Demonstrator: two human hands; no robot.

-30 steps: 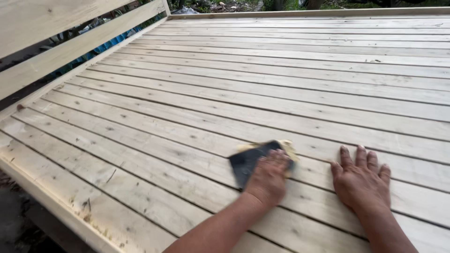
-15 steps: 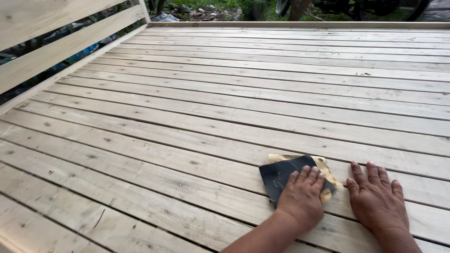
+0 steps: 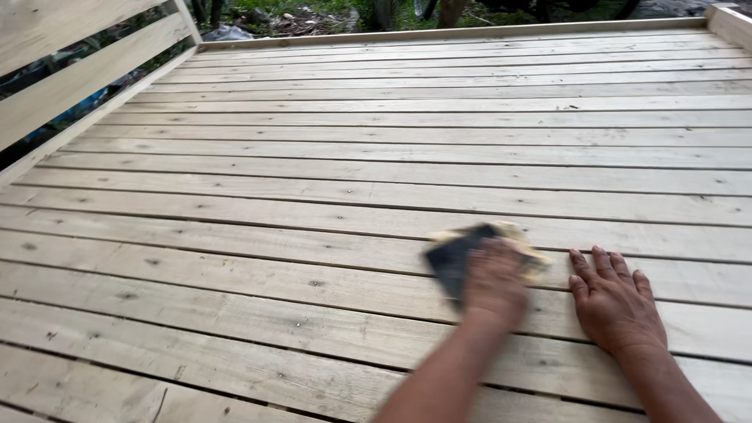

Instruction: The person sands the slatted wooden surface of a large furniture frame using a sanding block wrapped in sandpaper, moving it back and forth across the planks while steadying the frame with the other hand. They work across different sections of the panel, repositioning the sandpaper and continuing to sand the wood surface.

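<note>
Item: slatted wooden platform (image 3: 329,180), pale unfinished boards laid side by side with narrow gaps and visible nail heads; a plank rail (image 3: 70,94) runs along the left edge, a raised border at the far edge, grass and debris beyond.

Left hand (image 3: 495,283): pressed flat on a dark sheet of sandpaper (image 3: 453,257) with tan backing showing at its far corner; the sheet lies on a board near the front right of the platform. Fingers together, bearing down on the sheet; hand and sheet are blurred.

Right hand (image 3: 615,301): just beside the left, palm down on the boards, fingers slightly apart, holding nothing, touching wood only.

Risks, as judged: bare skin on raw timber invites splinters, chiefly at board edges and gaps; the sheet's loose corner could catch on a nail head or a gap and tear or fold; the sheet could slip out from under the palm, scraping the knuckles on wood; the resting hand sits near enough to be grazed.

Obstructions: none on the boards near the hands; the rail and border only limit reach at the edges.
</note>
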